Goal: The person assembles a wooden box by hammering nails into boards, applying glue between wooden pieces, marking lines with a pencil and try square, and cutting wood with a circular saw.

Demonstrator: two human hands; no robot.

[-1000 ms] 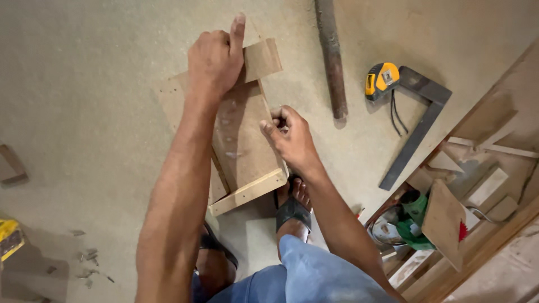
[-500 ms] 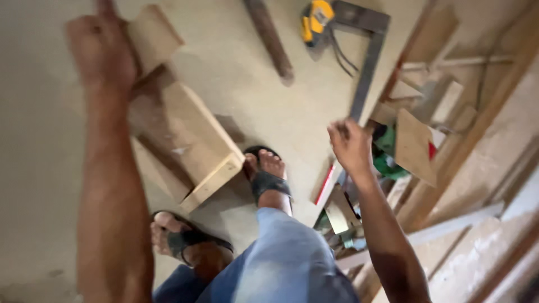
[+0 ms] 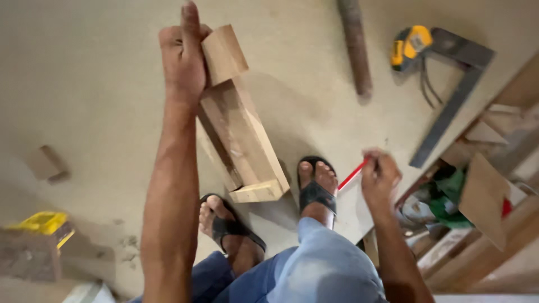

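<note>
Your left hand (image 3: pixel 184 56) is stretched far forward, arm straight, fingers clamped shut in a grip. Your right hand (image 3: pixel 380 178) hangs lower, fingers pinched closed, wrist bent.

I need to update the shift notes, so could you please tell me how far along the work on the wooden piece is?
Done: short blocks already sit fixed at both ends of the wooden piece. In hand: the left hand grips its top end, tilting it up off the floor, while the right hand holds a red pencil off to the side. Left: no pencil lines show on the wood; the square and tape measure lie untouched.
</note>
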